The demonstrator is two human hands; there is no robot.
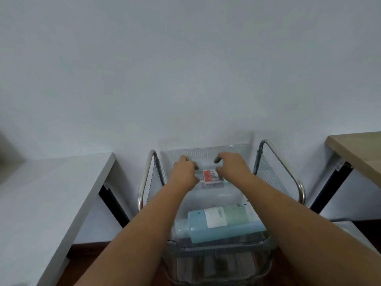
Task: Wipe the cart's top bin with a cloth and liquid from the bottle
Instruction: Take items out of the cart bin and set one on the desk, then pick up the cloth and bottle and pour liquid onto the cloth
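Note:
The cart's clear ribbed top bin (pixel 206 150) stands in front of me against the wall. A bottle of blue liquid (pixel 220 222) with a white label lies on its side in the near half of the bin. At the far end sits a small clear box with a red label (pixel 210 176). My left hand (pixel 184 174) curls against the box's left side, and my right hand (pixel 234 167) has its fingertips on the right side. Both hands appear to grip the box between them. The picture is blurred.
Chrome handle loops rise on the cart's left (pixel 146 172) and right (pixel 288 170). A lower clear bin (pixel 216 267) shows under the top one. A grey table (pixel 51 193) stands to the left, a wooden desk (pixel 358 149) to the right, and a white wall behind.

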